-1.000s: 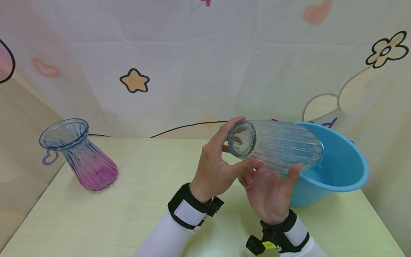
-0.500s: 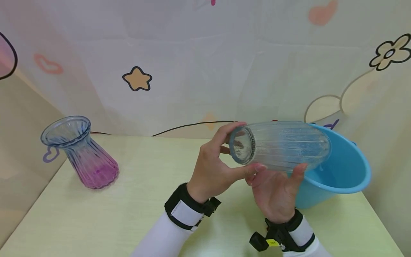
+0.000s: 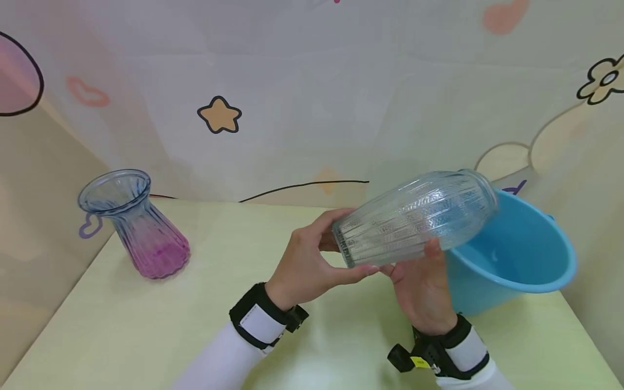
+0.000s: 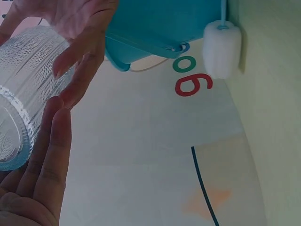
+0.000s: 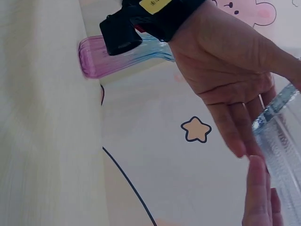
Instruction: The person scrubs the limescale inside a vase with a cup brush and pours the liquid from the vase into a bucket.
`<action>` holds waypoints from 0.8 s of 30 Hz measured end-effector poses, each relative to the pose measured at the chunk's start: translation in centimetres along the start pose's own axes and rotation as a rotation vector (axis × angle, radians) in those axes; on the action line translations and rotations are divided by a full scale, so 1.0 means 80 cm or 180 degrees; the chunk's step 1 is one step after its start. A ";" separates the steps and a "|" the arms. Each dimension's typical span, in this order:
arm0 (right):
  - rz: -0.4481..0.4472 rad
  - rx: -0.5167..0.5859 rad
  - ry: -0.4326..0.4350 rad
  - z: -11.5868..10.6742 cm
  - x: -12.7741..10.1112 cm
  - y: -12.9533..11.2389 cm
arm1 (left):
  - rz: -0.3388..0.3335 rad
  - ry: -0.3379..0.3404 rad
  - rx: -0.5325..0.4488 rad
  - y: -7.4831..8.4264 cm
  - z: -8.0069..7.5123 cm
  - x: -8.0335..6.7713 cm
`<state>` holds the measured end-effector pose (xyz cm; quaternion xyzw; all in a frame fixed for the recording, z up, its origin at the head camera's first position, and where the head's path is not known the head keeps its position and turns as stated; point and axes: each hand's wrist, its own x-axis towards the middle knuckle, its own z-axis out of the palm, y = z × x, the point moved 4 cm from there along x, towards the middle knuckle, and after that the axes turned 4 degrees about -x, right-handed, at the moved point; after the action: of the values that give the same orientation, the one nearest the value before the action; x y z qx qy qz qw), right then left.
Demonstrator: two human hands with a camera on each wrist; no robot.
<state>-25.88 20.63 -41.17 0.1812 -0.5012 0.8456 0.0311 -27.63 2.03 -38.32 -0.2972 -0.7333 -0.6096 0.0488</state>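
A clear ribbed glass vase (image 3: 409, 219) is held in the air, tilted, with its base to the left and its mouth raised to the right. My left hand (image 3: 307, 262) grips it around the base end, thumb below and fingers behind. Under the middle of the vase, my right hand (image 3: 424, 295) holds it with the thumb on the near side; most of its other fingers are hidden behind the glass. The vase's mouth end overlaps the left rim of a blue bucket (image 3: 521, 249) in the head view; whether they touch I cannot tell.
A blue-to-pink glass vase (image 3: 151, 233) stands at the table's left. In the left wrist view, a white sponge-like cylinder (image 4: 222, 52) on a thin blue stem is beside the bucket. A patterned curtain (image 3: 292, 108) hangs behind the pale table (image 3: 161, 325).
The clear vase has turned: its base swung down and left while its mouth end rose at the right. Both hands kept hold of it. The head view has shifted slightly.
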 end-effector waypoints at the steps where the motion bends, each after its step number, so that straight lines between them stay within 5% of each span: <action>1: 0.0055 -0.0082 0.0038 0.000 -0.001 0.001 | -0.0051 -0.0034 0.0036 -0.004 -0.001 -0.003; 10: 0.0459 -0.0648 0.0128 0.005 -0.006 0.014 | -0.0346 -0.0236 0.0228 -0.042 -0.002 -0.029; 15: 0.0729 -0.1250 0.0078 0.009 -0.010 0.019 | -0.0563 -0.0334 0.0332 -0.058 -0.001 -0.038; 20: 0.0961 -0.1973 -0.0122 0.012 -0.006 0.028 | -0.0788 -0.0385 0.0548 -0.073 0.000 -0.047; 24: 0.0955 -0.2227 -0.0280 0.014 -0.002 0.036 | -0.0917 -0.0451 0.0685 -0.082 0.000 -0.050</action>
<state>-26.08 18.25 -43.15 0.1204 -0.7813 0.6101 -0.0546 -27.61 0.02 -45.77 -0.2245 -0.8307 -0.5059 -0.0592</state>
